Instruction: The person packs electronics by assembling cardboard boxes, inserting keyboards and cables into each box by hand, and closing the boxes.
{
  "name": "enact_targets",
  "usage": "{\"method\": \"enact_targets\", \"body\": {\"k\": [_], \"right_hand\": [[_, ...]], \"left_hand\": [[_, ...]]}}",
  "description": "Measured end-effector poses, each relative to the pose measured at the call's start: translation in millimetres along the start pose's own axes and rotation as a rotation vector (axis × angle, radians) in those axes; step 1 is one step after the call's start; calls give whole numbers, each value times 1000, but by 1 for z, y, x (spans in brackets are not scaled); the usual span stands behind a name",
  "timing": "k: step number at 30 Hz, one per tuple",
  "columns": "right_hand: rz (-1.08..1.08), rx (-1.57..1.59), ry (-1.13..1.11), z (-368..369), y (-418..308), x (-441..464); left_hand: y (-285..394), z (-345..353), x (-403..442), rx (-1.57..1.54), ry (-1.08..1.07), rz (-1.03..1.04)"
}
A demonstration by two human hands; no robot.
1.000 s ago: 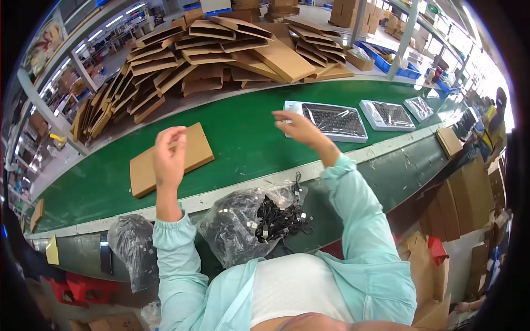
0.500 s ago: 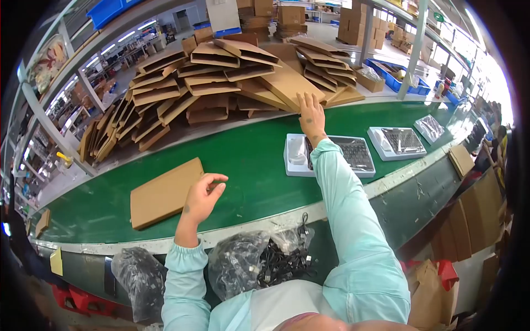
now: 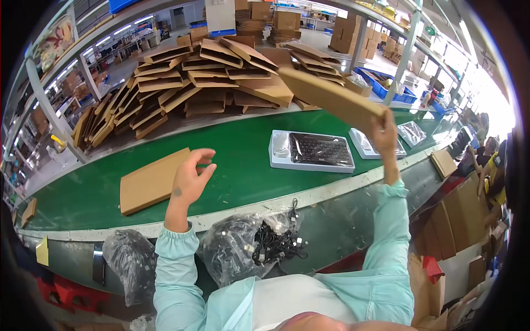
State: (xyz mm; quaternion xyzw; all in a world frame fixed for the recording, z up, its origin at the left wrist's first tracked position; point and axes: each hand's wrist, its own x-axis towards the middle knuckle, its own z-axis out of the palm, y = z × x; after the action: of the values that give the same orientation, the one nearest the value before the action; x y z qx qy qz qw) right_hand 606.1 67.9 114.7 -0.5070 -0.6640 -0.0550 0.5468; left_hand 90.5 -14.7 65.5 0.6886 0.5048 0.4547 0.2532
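My right hand [image 3: 385, 132] grips the near end of a flat cardboard box [image 3: 331, 98], which it holds up, tilted, above the green conveyor belt [image 3: 243, 138]. My left hand [image 3: 192, 175] is empty with its fingers apart, over the right edge of another flat cardboard box [image 3: 152, 182] lying on the belt. Between the hands, a keyboard [image 3: 320, 150] in clear wrap sits in a white tray [image 3: 273, 160] beside a small wrapped item. A second white tray [image 3: 361, 148] is partly hidden behind my right hand.
Behind the belt, cardboard sleeves [image 3: 210, 71] are heaped on a ledge. Bags of black cables [image 3: 276, 240] lie at the front edge, with a plastic bag [image 3: 130, 265] to their left. A blue crate [image 3: 406, 95] stands at back right. Another person [image 3: 491, 165] is at far right.
My right hand has taken the cardboard box off the heap, lifting it and swinging it to the right. My left hand stays near the box on the belt. The view has shifted slightly.
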Motion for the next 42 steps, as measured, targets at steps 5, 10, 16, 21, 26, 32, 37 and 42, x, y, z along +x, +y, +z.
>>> {"method": "enact_targets", "body": {"k": [5, 10, 16, 21, 26, 32, 37, 42], "right_hand": [[196, 552, 24, -81, -29, 18], [333, 840, -295, -65, -58, 32], [701, 807, -553, 17, -78, 34], [438, 870, -524, 124, -53, -9], [-421, -64, -791, 185, -54, -113], [-376, -157, -690, 193, -64, -139], [-355, -200, -729, 194, -58, -138], [-200, 81, -698, 174, -34, -147]], "left_hand": [[46, -2, -4, 708, 263, 457], [71, -37, -3, 948, 547, 945], [120, -68, -53, 1097, 380, 1207], [129, -136, -65, 1319, 672, 865], [123, -71, -67, 1496, 238, 506], [72, 24, -31, 916, 13, 845], [-3, 97, 51, 852, -514, 117], [-127, 112, 105, 449, -248, -102]]}}
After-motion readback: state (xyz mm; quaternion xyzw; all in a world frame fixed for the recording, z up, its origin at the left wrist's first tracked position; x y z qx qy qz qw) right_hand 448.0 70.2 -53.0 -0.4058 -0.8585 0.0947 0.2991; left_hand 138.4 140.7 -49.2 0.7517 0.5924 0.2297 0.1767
